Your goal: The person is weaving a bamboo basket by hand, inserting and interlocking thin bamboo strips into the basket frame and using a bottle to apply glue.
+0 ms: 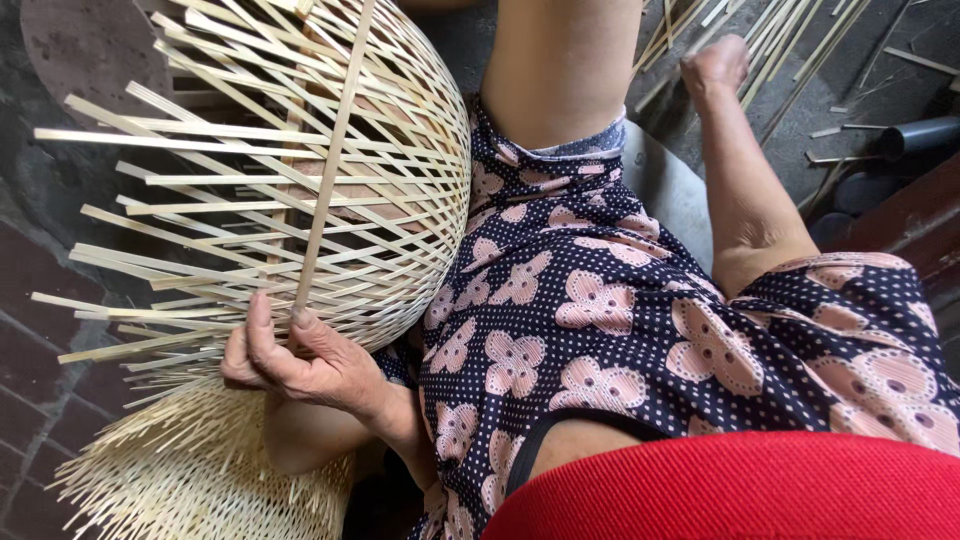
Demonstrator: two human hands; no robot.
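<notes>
A half-woven bamboo basket of open lattice rests against my lap, loose strip ends sticking out to the left. My left hand grips its lower edge, thumb and fingers pinched on a long bamboo strip that runs up across the weave. My right hand is stretched far out at the top right, fingers curled among loose bamboo strips lying on the floor. Whether it holds one is not visible.
A fan of thin bamboo slivers lies under the basket at the lower left. A grey tube sits at the right edge, a brick floor at the left. My patterned dress and a red cloth fill the foreground.
</notes>
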